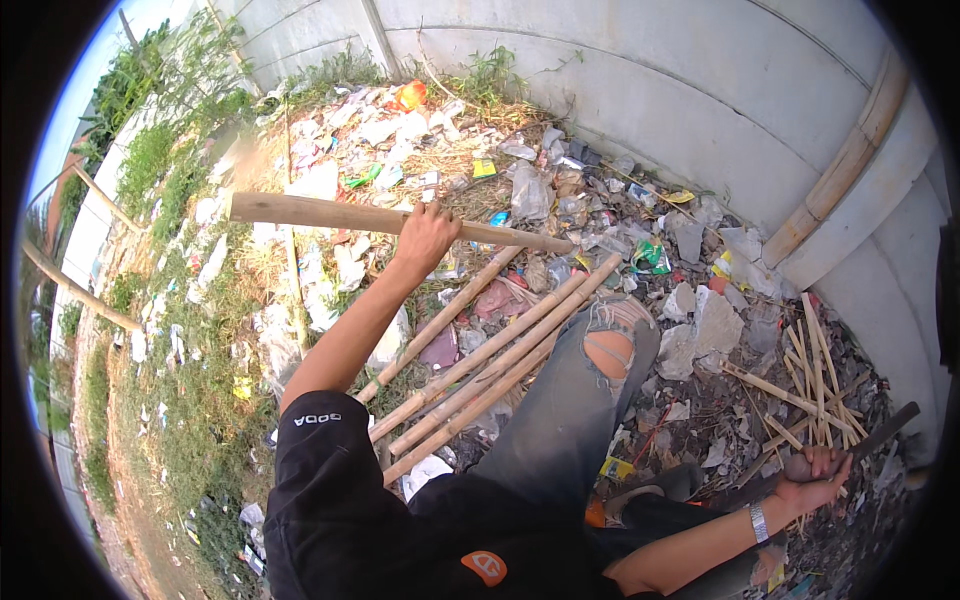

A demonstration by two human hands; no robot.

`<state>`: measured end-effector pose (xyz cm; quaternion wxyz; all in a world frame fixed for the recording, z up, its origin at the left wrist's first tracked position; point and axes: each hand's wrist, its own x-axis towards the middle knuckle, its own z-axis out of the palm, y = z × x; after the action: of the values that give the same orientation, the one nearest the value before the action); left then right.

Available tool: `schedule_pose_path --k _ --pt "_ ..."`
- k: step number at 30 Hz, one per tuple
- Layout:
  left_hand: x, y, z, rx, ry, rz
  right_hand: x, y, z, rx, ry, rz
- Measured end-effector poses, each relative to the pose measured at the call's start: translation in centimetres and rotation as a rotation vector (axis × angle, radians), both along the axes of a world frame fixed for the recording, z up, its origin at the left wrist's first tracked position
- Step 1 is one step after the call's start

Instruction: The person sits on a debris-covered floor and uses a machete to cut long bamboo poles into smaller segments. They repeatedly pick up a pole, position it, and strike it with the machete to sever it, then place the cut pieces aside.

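My left hand (426, 238) is closed round a thick, pale bamboo pole (330, 212), held nearly level. One end of it points left, and its thinner end reaches over the rubbish on the right. At the lower right, my right hand (812, 482) is wrapped round a long, dark machete (885, 430), which slants up to the right. Just beyond that hand lies a heap of thin split bamboo sticks (815, 385). Several cut bamboo poles (490, 365) lie side by side on the ground, left of my bent knee in torn jeans (570, 390).
Plastic litter (530, 190) covers the ground, with broken concrete chunks (700, 325) right of my knee. A grey concrete wall (640, 80) curves along the back and right. A bamboo post (845, 160) leans against it. Weeds (220, 400) grow on the left.
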<state>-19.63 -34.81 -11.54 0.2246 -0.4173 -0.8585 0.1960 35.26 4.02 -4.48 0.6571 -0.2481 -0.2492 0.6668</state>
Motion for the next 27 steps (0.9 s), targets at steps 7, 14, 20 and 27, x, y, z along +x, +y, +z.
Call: schedule_pose_path --k 7,14,20,27 --pt "-1.0 10.5 5.2 -0.226 0.2 -0.195 0.1 -1.1 1.4 -0.019 0.007 -0.091" --pt "6.8 11.2 8.0 1.373 0.55 -0.409 3.3 -0.1 0.1 -0.054 0.068 -0.203" --pt "5.5 10.5 4.8 2.373 -0.592 -0.405 4.1 0.6 -0.4 -0.096 0.063 -0.252" --pt "7.9 14.1 3.7 1.756 -1.032 -0.697 3.1 -0.8 0.8 -0.109 0.087 -0.238"
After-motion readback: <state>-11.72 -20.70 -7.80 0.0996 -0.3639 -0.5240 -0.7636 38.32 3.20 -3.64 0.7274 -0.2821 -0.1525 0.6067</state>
